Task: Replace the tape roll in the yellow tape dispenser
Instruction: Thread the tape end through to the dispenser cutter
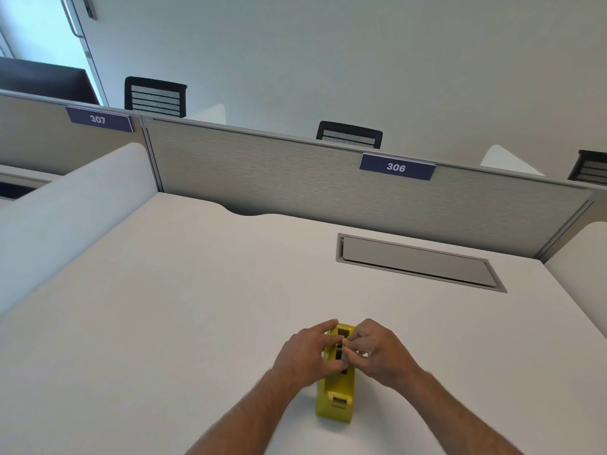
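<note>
From the head camera, a yellow tape dispenser of smooth, glossy plastic stands on the near middle of a white desk. Its body is long and narrow with rounded edges, lying lengthwise toward the viewer, and the stepped cutter end is the nearest part. The far half has a dark open well in its top.

The left hand wraps the left flank of the dispenser, fingers curled over the far rim and thumb pressed along the side. The right hand comes in from the right with its fingers bunched narrow, tips pinched together right over the dark well. What they pinch is hidden; a small dark piece shows between the two hands, but I cannot tell whether it is a tape roll or a hub. Both forearms are bare.

The desk top is matte, faintly grainy and pale, with a curved notch cut into its far edge. Set flush into it on the far right is a grey rectangular hatch with a metal frame. Behind runs a low partition of beige woven fabric edged in aluminium, carrying a dark blue label reading 306; a second label on the panel to the left reads 307. Rounded white side screens flank the desk. Beyond the partition, black mesh chair backs rise against a plain pale wall, and a door with a long metal handle stands at far left.
</note>
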